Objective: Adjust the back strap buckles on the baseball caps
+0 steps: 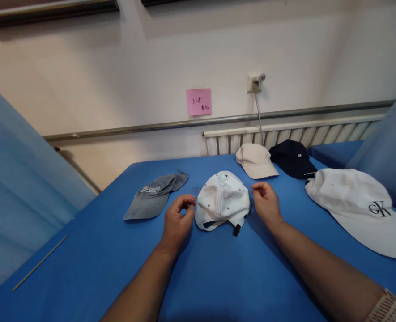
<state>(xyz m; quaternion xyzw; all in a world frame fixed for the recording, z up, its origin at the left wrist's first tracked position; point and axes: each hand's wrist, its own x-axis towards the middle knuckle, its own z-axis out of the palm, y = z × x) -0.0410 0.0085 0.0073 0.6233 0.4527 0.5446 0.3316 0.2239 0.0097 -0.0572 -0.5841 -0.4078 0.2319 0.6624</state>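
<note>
A pale, washed-out baseball cap (pixel 222 199) lies on the blue-covered table (pixel 224 273), its back opening and dark strap buckle turned toward me. Just left of the cap is my left hand (pixel 179 219), fingers curled with a gap between thumb and forefinger, nothing held. On the other side my right hand (pixel 266 203) has its bent fingertips close to the cap's edge and also holds nothing. Whether any fingertip touches the fabric is hard to make out. A grey cap (pixel 154 197) with white lettering rests beyond my left hand.
Toward the back right are a cream cap (pixel 255 160) and a navy cap (pixel 292 158). A large white cap (pixel 359 197) lies at right. A thin stick (pixel 40 263) is at left. Behind stand a radiator (pixel 295 134) and wall rail (pixel 144 128); a blue curtain (pixel 23 192) hangs left.
</note>
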